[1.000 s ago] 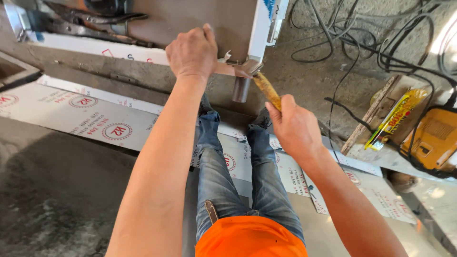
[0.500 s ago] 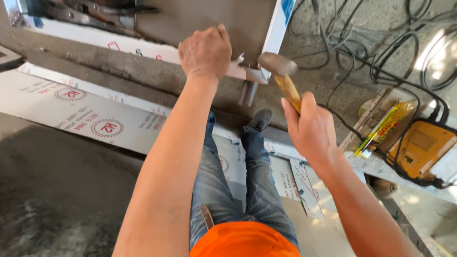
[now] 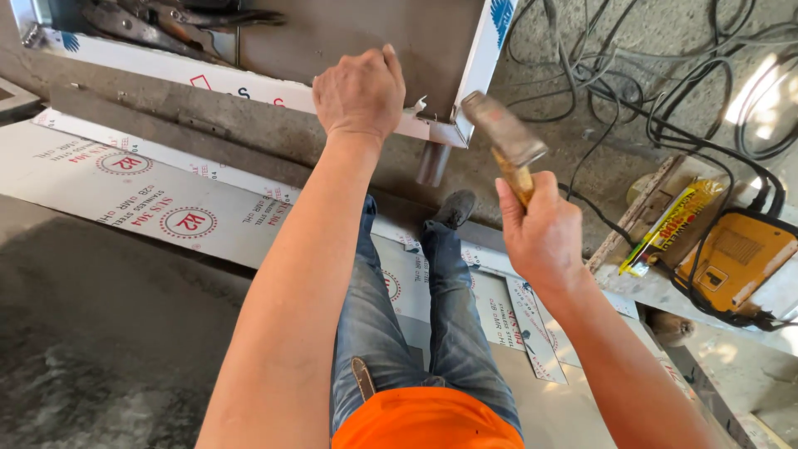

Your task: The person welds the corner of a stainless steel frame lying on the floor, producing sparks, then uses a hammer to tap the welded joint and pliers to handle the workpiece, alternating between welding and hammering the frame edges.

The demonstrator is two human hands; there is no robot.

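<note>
My left hand (image 3: 359, 93) rests fisted on the edge of a film-covered metal frame (image 3: 274, 83), pressing it near its corner. My right hand (image 3: 540, 229) grips the wooden handle of a hammer (image 3: 504, 141), whose steel head is raised just to the right of the frame's corner (image 3: 453, 129). A short grey tube (image 3: 432, 164) hangs under that corner. My legs in jeans and dark shoes (image 3: 455, 208) stand below on the sheets.
Film-covered steel sheets (image 3: 141, 199) lie across the floor. Locking pliers (image 3: 166, 21) rest at the frame's top left. Tangled black cables (image 3: 665, 91) cover the concrete at right, beside a yellow machine (image 3: 731, 258) and a yellow packet (image 3: 669, 229) on a board.
My right hand has lifted the hammer up and to the right, away from the frame's corner. The left hand stays on the frame edge.
</note>
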